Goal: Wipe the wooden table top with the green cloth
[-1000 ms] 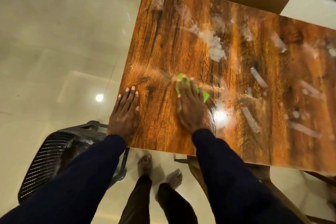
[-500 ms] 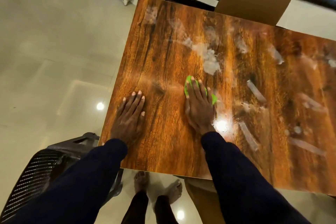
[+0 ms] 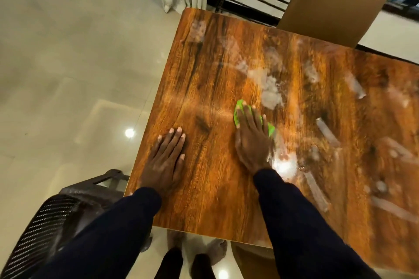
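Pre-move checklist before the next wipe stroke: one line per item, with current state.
1. Bright green cloth under right hand: ok, straight fingers press it flat.
2. Left hand braced: ok, flat on the glossy brown wooden table top, apart from the cloth.
3. Path ahead: ok, the white powdery patch lies just beyond the fingertips with nothing between.
4. Surface clean: not ok, pale white streaks cover the right side.
5. Cloth soiling: cannot tell, the hand hides most of it.
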